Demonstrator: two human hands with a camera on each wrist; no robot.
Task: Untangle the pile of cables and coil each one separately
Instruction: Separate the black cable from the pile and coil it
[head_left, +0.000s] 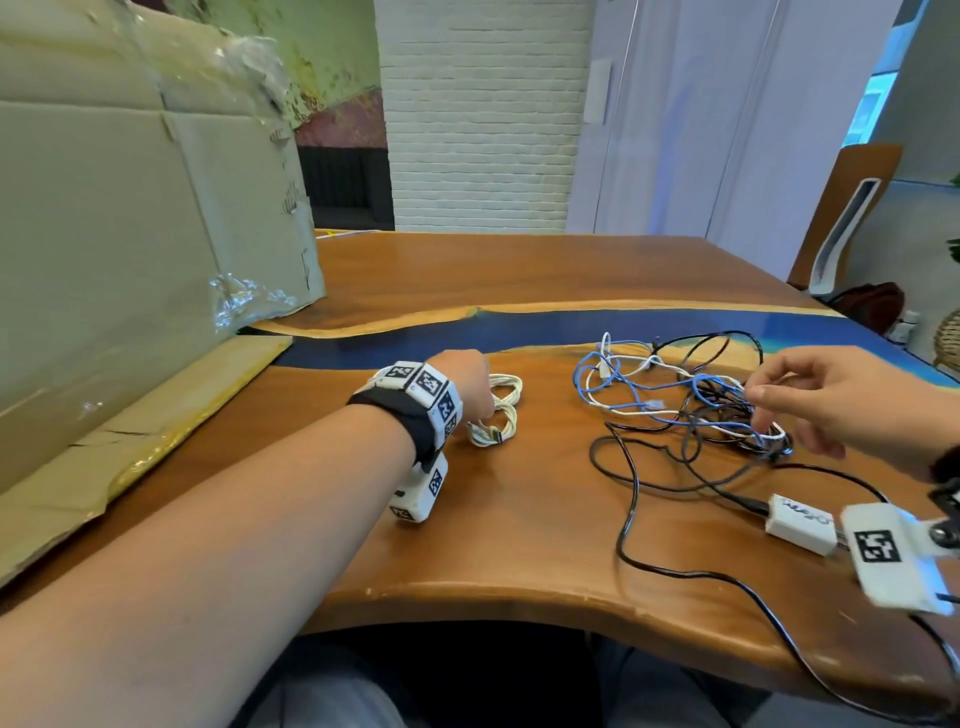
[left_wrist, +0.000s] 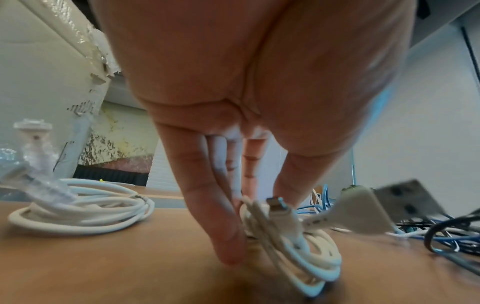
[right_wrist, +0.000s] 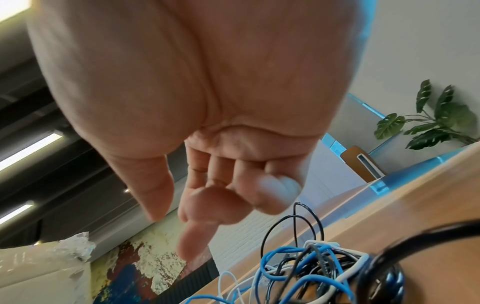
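Cream USB cable (left_wrist: 306, 244): coiled in small bundle, stood partly on edge on tabletop (head_left: 519, 519), connector ends sticking up, pinched at top by left-hand fingers (left_wrist: 223, 232). Second white cable (left_wrist: 78, 211): coiled flat, laid on tabletop just beside first coil. Tangled pile (head_left: 691, 405): blue, white and black cables looped through each other, spread well apart from coils. Black lead (head_left: 626, 488) trails from pile toward near edge, ends at white plug block (head_left: 800, 522).
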